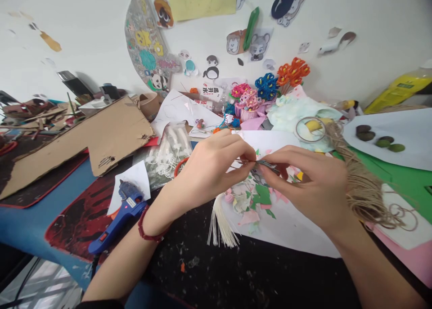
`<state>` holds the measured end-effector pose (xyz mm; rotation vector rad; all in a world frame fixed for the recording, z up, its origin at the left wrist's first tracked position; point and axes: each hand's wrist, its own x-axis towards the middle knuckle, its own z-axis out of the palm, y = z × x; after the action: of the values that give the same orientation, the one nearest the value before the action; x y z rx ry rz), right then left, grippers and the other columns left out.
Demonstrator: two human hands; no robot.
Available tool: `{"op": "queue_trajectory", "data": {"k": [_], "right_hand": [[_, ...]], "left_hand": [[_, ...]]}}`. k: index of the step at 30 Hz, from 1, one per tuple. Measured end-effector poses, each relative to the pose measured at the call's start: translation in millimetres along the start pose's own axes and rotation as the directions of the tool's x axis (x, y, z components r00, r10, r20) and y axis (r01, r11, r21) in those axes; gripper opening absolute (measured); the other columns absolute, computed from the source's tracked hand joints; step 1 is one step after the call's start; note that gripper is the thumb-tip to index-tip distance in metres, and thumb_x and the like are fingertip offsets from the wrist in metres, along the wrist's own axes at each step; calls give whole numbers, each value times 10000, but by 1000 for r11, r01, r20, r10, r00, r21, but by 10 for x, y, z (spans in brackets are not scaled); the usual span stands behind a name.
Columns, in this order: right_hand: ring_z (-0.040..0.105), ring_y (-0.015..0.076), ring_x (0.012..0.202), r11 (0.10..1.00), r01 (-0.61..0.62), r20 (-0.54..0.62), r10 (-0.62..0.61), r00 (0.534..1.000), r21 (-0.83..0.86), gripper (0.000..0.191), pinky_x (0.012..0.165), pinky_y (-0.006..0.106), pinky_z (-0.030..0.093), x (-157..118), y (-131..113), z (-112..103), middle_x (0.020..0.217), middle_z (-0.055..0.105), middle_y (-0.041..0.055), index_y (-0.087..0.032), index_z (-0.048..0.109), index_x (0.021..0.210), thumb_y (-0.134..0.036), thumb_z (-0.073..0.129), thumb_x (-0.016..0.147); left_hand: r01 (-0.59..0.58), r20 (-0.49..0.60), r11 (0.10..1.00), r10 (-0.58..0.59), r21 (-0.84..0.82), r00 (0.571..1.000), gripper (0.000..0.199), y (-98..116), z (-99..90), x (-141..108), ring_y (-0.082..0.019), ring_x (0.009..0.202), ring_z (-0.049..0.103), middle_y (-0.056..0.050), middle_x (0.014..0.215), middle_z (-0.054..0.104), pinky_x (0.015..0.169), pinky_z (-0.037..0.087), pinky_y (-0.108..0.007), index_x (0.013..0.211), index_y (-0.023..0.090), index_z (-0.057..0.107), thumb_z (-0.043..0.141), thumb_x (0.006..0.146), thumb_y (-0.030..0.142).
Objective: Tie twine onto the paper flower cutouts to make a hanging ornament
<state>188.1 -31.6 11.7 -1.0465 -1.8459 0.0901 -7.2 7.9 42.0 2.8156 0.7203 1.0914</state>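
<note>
A small bundle of thin, dark greyish strands [266, 164] is pinched between both hands above a white paper sheet [303, 230]. My left hand [218, 167] comes from the left, its thumb and fingertips closed on the bundle's left end. From the right, my right hand [305, 178] grips the other end, fingers curled. The fingertips of both hands nearly touch and hide part of the bundle. Below them lie green, pink and white scraps [261, 196]. A cream tassel [222, 223] hangs or lies just below my left hand.
A blue glue gun [118, 219] rests at the left near cut cardboard [67, 142]. Twine [357, 187] lies at the right, beside a tape roll [310, 129]. Beaded flowers [248, 100] stand behind; a yellow bottle [398, 91] leans at the back right.
</note>
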Motion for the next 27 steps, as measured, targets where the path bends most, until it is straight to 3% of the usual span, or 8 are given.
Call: {"op": "queue_trajectory", "data": {"k": [8, 16, 27], "right_hand": [[626, 179, 615, 990, 71, -120, -86, 989, -122, 112, 533, 331, 456, -48, -38, 33, 712, 688, 25, -245, 657, 830, -134, 666, 827], [620, 132, 558, 969, 213, -213, -237, 948, -129, 150, 443, 258, 433, -4, -44, 16, 664, 682, 3, -212, 650, 824, -66, 670, 798], [556, 89, 571, 968, 205, -256, -238, 937, -147, 175, 523, 220, 488, -13, -39, 2, 666, 641, -11, -182, 628, 802, -32, 710, 761]], "left_hand": [[-24, -133, 996, 35, 88, 991, 98, 87, 95, 3, -143, 724, 537, -41, 772, 671, 690, 453, -288, 849, 149, 630, 557, 891, 99], [-48, -269, 986, 90, 160, 959, 85, 133, 170, 10, -123, 693, 531, -17, 758, 663, 653, 457, -256, 828, 160, 608, 583, 891, 109], [-43, -219, 994, 19, -104, 976, 51, 128, 113, 9, -125, 745, 586, -56, 822, 700, 715, 485, -273, 917, 106, 676, 645, 876, 106]]}}
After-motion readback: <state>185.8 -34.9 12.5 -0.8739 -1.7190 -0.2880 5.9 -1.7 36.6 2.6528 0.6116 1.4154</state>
